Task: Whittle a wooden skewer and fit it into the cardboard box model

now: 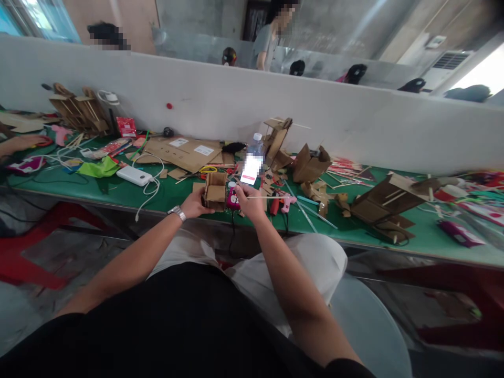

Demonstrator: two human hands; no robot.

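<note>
My left hand (pixel 193 204), with a metal watch on its wrist, grips a small open cardboard box (pixel 216 193) at the table's front edge. Just right of the box, my right hand (pixel 250 202) is closed with a thin wooden stick (pixel 264 197) in its fingers, the stick pointing right. A purple item with white markings (pixel 233 199) sits between the box and my right fingers; its kind is unclear. Behind my hands a lit phone (pixel 251 169) leans against a clear plastic bottle (pixel 257 138). A pink glue gun (pixel 288 202) lies to the right of my right hand.
Flattened cardboard (pixel 177 152) and a white power bank (pixel 136 176) lie left on the green table (pixel 98 191). Cardboard builds (pixel 388 199) stand right, near scattered sticks (pixel 348 169). A white partition (pixel 212 94) runs behind. Another person's hand (pixel 23 144) is far left.
</note>
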